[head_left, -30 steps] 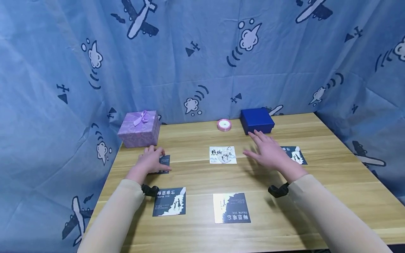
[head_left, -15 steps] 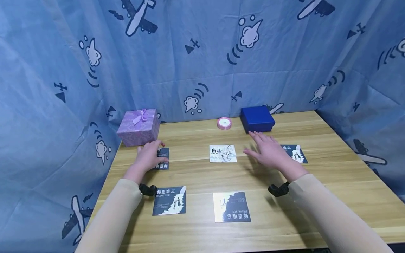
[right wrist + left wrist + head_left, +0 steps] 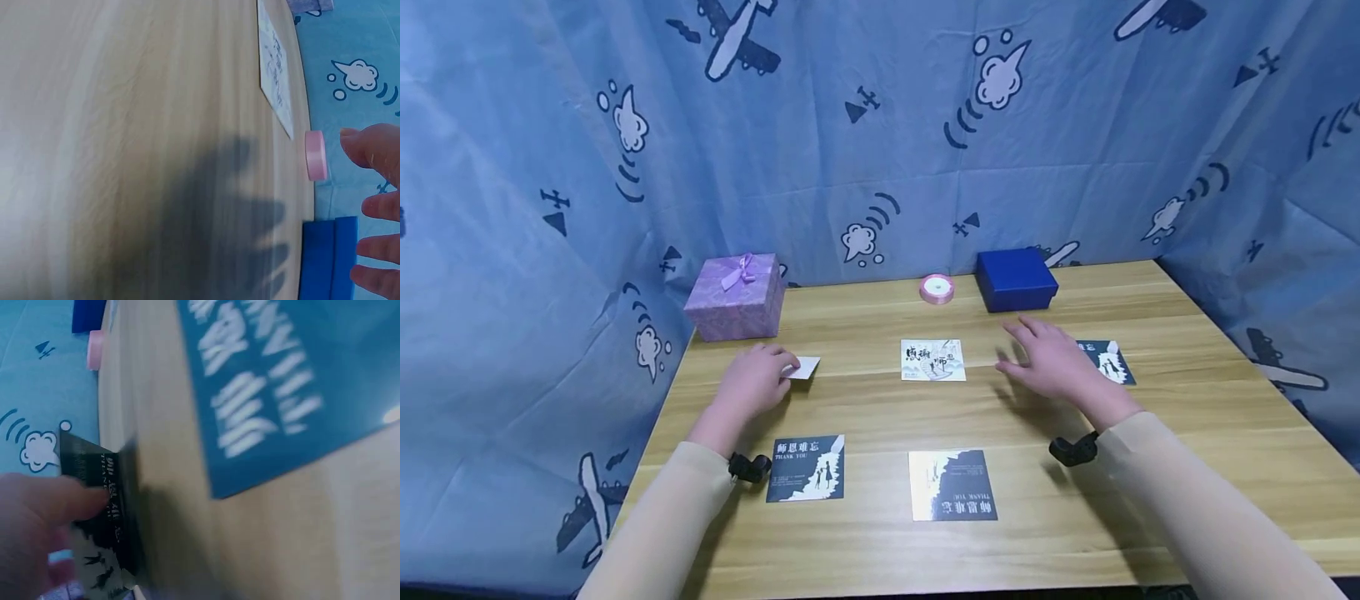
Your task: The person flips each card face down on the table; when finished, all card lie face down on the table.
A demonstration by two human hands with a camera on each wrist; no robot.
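Note:
My left hand (image 3: 752, 382) pinches a dark thank-you card (image 3: 94, 550) between thumb and fingers. In the head view the held card (image 3: 802, 367) shows a pale face, tilted up from the table; the hand covers its left part. My right hand (image 3: 1051, 363) hovers with its fingers spread, holding nothing, in front of the blue box (image 3: 1017, 283). Beneath its wrist side lies another dark card (image 3: 1108, 362), partly covered. A white card with black brush lettering (image 3: 933, 360) lies between the two hands. Nearer me are a dark card (image 3: 806, 469) and a half-white, half-dark card (image 3: 953, 486).
Behind my left hand stands a purple gift box (image 3: 735, 297) with a bow. A pink ribbon spool (image 3: 937, 288) sits beside the blue box at the back. The wooden table (image 3: 1210, 467) meets a blue patterned curtain (image 3: 820, 150).
The left hand has taken hold of the card that lay flat beneath it and tilted it up off the table. The right hand stays open, shifted slightly.

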